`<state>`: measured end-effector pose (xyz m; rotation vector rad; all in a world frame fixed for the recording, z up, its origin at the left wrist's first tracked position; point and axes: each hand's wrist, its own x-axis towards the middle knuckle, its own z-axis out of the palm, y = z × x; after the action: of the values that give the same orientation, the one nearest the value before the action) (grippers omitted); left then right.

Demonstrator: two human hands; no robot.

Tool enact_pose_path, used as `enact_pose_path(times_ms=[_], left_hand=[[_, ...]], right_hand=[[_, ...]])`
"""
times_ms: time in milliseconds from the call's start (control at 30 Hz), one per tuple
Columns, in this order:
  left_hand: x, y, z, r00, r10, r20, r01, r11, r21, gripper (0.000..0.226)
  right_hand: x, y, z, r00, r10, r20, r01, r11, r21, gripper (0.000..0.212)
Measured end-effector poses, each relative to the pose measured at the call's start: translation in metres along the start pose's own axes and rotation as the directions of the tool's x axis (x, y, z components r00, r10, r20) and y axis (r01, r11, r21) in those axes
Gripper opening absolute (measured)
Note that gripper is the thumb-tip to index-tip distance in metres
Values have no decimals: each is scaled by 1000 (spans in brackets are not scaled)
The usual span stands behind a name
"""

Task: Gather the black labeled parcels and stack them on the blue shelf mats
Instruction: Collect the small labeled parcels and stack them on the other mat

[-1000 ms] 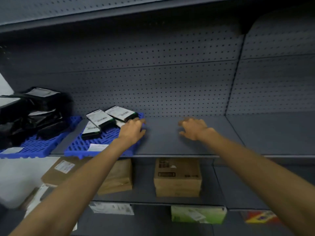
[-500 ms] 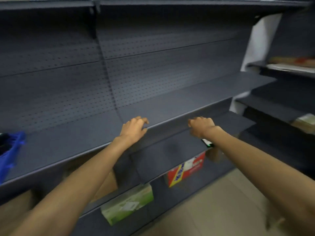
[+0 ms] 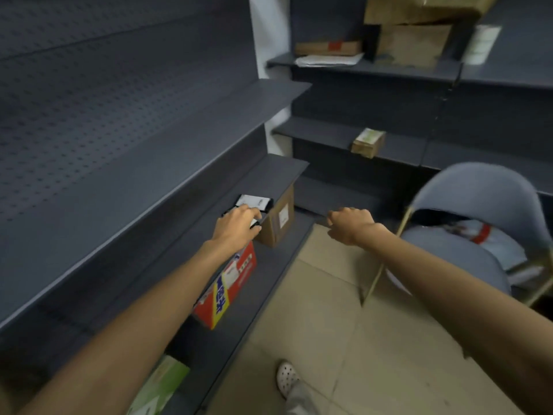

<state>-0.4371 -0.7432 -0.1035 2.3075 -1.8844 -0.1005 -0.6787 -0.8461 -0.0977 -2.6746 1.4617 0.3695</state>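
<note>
Black parcels with white labels [image 3: 255,202] lie on a low grey shelf [image 3: 278,170], on top of a brown box. My left hand [image 3: 236,224] reaches down onto the nearest parcel, fingers spread over its label; whether it grips the parcel is unclear. My right hand [image 3: 350,224] hovers to the right over the floor, fingers curled in, holding nothing. No blue shelf mat is in view.
A brown cardboard box [image 3: 278,221] sits under the parcels. A red and yellow box [image 3: 230,283] and a green box [image 3: 158,384] stand on lower shelves. A grey chair [image 3: 478,229] stands at right. Cardboard boxes [image 3: 413,43] fill the far shelves. My white shoe [image 3: 286,375] is on the tiled floor.
The view has swung right, away from the blue mats and along the bare shelf. My left hand has dropped onto the parcels on the low shelf; my right hand hangs over the floor.
</note>
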Motion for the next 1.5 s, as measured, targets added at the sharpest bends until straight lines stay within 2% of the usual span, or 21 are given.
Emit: enact_pose_path(times_ms=[233, 400, 633, 733, 900, 1067, 1200, 1367, 1433, 1500], left_hand=[[114, 2, 65, 995, 12, 101, -11, 1000, -14, 23], [167, -18, 104, 993, -25, 115, 30, 999, -41, 27], [212, -45, 147, 963, -201, 181, 207, 978, -12, 29], [239, -55, 170, 931, -313, 189, 327, 944, -50, 31], [280, -67, 219, 818, -544, 188, 574, 799, -181, 38], [301, -79, 279, 726, -682, 85, 668, 671, -322, 47], [305, -90, 322, 595, -796, 112, 773, 527, -353, 63], [312, -109, 352, 380, -909, 173, 890, 308, -336, 87], [314, -115, 358, 311, -933, 181, 893, 221, -393, 91], [315, -119, 362, 276, -949, 152, 874, 182, -450, 93]], right_hand=[[106, 35, 24, 997, 20, 73, -18, 1000, -19, 37], [182, 30, 36, 996, -40, 76, 38, 999, 24, 39], [273, 34, 60, 974, -159, 161, 155, 987, 42, 39], [326, 35, 73, 954, -235, 186, 227, 972, 62, 40], [422, 24, 95, 896, -359, 260, 343, 933, 109, 51], [501, 5, 136, 819, -490, 299, 470, 871, 140, 67], [544, -26, 177, 777, -546, 315, 494, 838, 233, 82], [568, -57, 208, 774, -596, 211, 559, 801, 214, 103], [573, -68, 215, 773, -604, 195, 564, 795, 224, 108], [577, -80, 222, 783, -591, 193, 539, 800, 264, 111]])
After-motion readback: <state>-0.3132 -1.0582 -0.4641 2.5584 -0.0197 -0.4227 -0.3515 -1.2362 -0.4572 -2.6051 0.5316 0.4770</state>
